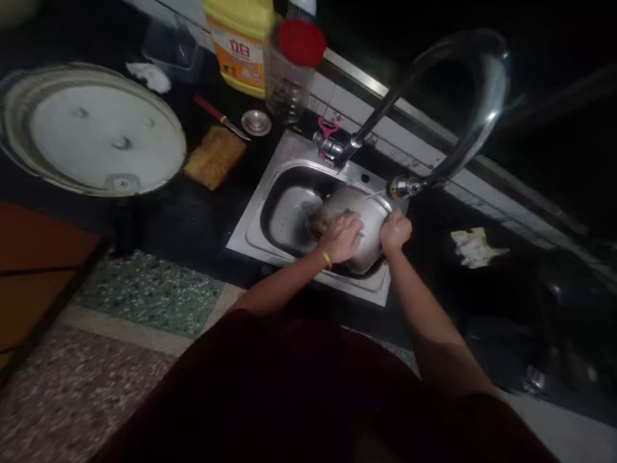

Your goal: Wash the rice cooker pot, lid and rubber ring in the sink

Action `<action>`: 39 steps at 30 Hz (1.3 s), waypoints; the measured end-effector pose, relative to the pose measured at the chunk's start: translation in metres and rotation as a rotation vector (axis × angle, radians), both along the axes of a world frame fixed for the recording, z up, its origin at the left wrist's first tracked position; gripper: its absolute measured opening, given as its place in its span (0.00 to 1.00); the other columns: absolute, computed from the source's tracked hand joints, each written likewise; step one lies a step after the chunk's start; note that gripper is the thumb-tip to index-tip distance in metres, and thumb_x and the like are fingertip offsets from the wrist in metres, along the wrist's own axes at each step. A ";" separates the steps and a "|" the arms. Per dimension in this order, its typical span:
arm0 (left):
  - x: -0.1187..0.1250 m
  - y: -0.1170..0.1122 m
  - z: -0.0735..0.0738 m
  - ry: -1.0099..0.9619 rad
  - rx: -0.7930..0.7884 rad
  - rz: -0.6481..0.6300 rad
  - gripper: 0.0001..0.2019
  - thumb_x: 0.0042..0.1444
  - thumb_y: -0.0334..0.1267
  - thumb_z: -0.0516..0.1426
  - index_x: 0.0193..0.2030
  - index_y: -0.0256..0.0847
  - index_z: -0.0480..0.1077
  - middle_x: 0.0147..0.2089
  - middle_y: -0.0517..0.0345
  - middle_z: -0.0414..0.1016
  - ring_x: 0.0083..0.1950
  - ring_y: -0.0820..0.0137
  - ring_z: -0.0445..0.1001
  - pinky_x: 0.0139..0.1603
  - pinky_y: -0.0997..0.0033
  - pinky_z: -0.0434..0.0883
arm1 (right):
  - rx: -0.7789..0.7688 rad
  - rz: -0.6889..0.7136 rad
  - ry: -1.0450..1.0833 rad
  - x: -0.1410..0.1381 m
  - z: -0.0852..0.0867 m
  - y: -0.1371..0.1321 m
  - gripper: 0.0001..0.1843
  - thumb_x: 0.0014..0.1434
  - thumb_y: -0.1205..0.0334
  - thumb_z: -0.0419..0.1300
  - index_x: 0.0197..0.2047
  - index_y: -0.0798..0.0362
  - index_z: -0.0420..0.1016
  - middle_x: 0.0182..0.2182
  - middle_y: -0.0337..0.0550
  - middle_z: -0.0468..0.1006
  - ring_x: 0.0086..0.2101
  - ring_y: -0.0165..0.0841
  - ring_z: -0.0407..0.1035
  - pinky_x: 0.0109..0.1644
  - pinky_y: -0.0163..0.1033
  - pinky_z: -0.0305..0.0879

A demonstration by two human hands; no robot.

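A metal bowl or pot (359, 222) lies tilted inside the small steel sink (270, 193). My left hand (341, 236), with a gold bangle at the wrist, presses curled fingers into the vessel, over what looks like a scrubber (318, 222). My right hand (395, 230) is closed on the vessel's right rim, just under the spout of the curved chrome tap (463, 77). What the left fingers grip is mostly hidden.
On the dark counter left of the sink lie a large round metal lid (91, 128), a brown sponge (214, 156), a red-handled knife (219, 117) and a small metal cap (256, 122). A yellow detergent bottle (241, 38) and red-capped jar (294, 64) stand behind. Crumpled cloth (475, 247) lies right.
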State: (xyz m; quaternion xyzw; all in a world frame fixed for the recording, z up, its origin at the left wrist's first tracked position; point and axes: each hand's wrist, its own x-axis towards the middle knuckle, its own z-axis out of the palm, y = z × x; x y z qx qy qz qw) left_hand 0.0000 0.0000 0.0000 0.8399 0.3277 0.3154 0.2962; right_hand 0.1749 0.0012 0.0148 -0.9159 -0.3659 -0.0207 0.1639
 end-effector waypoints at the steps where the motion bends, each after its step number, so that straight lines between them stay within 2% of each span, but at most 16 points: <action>1: -0.007 0.022 -0.006 0.067 -0.106 0.111 0.09 0.56 0.34 0.54 0.45 0.39 0.68 0.56 0.47 0.66 0.59 0.61 0.62 0.62 0.60 0.59 | 0.002 -0.017 0.002 0.000 0.000 0.001 0.30 0.68 0.57 0.38 0.38 0.62 0.80 0.36 0.62 0.80 0.36 0.43 0.74 0.36 0.39 0.61; 3: -0.021 0.056 -0.015 0.164 -0.256 0.273 0.07 0.57 0.34 0.53 0.41 0.39 0.69 0.48 0.47 0.69 0.55 0.60 0.64 0.59 0.59 0.61 | 0.005 -0.033 0.008 0.000 0.000 0.002 0.30 0.68 0.57 0.39 0.38 0.63 0.80 0.35 0.62 0.79 0.35 0.42 0.74 0.36 0.39 0.61; 5: -0.030 0.069 -0.017 0.243 -0.341 0.361 0.07 0.58 0.37 0.53 0.40 0.40 0.70 0.44 0.49 0.70 0.53 0.60 0.66 0.57 0.58 0.62 | 0.005 -0.028 0.024 0.000 0.000 0.003 0.30 0.67 0.56 0.39 0.37 0.62 0.80 0.34 0.61 0.79 0.35 0.42 0.74 0.36 0.39 0.61; 9: -0.035 0.058 -0.008 0.247 -0.280 0.323 0.09 0.58 0.43 0.54 0.39 0.41 0.70 0.44 0.51 0.70 0.50 0.61 0.66 0.53 0.61 0.63 | 0.019 0.026 0.046 -0.001 0.000 0.004 0.30 0.67 0.56 0.38 0.36 0.61 0.80 0.33 0.59 0.79 0.35 0.42 0.73 0.38 0.40 0.61; 12: -0.033 0.058 -0.001 0.292 -0.291 0.273 0.08 0.59 0.39 0.52 0.36 0.40 0.70 0.38 0.52 0.72 0.44 0.64 0.68 0.48 0.64 0.64 | 0.031 0.028 0.050 -0.003 0.001 0.004 0.30 0.67 0.57 0.39 0.35 0.61 0.80 0.33 0.59 0.79 0.35 0.41 0.73 0.38 0.40 0.60; 15: -0.034 0.067 0.001 0.320 -0.225 0.201 0.07 0.59 0.37 0.52 0.34 0.40 0.69 0.35 0.53 0.73 0.41 0.64 0.69 0.45 0.66 0.64 | 0.048 0.026 0.072 -0.005 0.003 0.004 0.30 0.67 0.56 0.39 0.35 0.61 0.80 0.32 0.59 0.79 0.35 0.41 0.73 0.38 0.40 0.61; 18: -0.038 0.067 0.002 0.368 -0.234 0.248 0.07 0.59 0.34 0.51 0.32 0.40 0.68 0.32 0.53 0.73 0.39 0.65 0.70 0.42 0.67 0.64 | 0.046 0.023 0.099 -0.008 0.006 0.004 0.31 0.67 0.56 0.39 0.36 0.62 0.80 0.33 0.61 0.79 0.36 0.43 0.73 0.39 0.42 0.61; 23: -0.038 0.055 0.006 0.332 -0.175 0.200 0.08 0.60 0.36 0.51 0.32 0.40 0.67 0.34 0.53 0.74 0.40 0.65 0.70 0.44 0.67 0.64 | 0.023 0.035 0.118 -0.010 0.010 0.006 0.29 0.67 0.55 0.40 0.37 0.62 0.80 0.34 0.61 0.79 0.37 0.43 0.73 0.40 0.42 0.62; 26: -0.033 0.060 0.008 0.359 -0.209 0.232 0.07 0.60 0.35 0.51 0.32 0.39 0.67 0.33 0.53 0.73 0.39 0.65 0.70 0.42 0.67 0.64 | 0.015 0.038 0.116 -0.010 0.010 0.007 0.29 0.67 0.55 0.40 0.36 0.61 0.80 0.33 0.61 0.79 0.36 0.42 0.73 0.39 0.41 0.62; 30: -0.032 0.066 0.008 0.345 -0.171 0.215 0.08 0.61 0.36 0.51 0.32 0.39 0.67 0.34 0.51 0.74 0.40 0.64 0.70 0.42 0.67 0.64 | 0.019 0.044 0.107 -0.010 0.010 0.006 0.30 0.67 0.55 0.40 0.36 0.61 0.80 0.32 0.60 0.79 0.35 0.42 0.73 0.38 0.41 0.61; 33: -0.039 0.060 0.009 0.393 -0.193 0.245 0.08 0.61 0.35 0.50 0.31 0.39 0.67 0.33 0.51 0.73 0.39 0.64 0.70 0.43 0.65 0.64 | 0.008 0.044 0.112 -0.010 0.009 0.006 0.31 0.67 0.55 0.39 0.36 0.62 0.80 0.32 0.60 0.79 0.36 0.42 0.73 0.39 0.41 0.61; 36: -0.044 0.050 0.012 0.364 -0.178 0.181 0.08 0.60 0.37 0.51 0.32 0.40 0.67 0.34 0.52 0.73 0.41 0.63 0.70 0.43 0.66 0.64 | 0.002 0.061 0.108 -0.009 0.009 0.007 0.31 0.67 0.55 0.38 0.36 0.62 0.80 0.33 0.61 0.79 0.36 0.42 0.73 0.39 0.41 0.60; 39: -0.041 0.053 0.015 0.359 -0.220 0.207 0.08 0.60 0.37 0.51 0.32 0.40 0.67 0.33 0.53 0.73 0.39 0.65 0.70 0.42 0.67 0.64 | -0.003 0.075 0.097 -0.009 0.010 0.009 0.30 0.67 0.56 0.39 0.36 0.61 0.80 0.33 0.60 0.79 0.35 0.41 0.72 0.39 0.40 0.60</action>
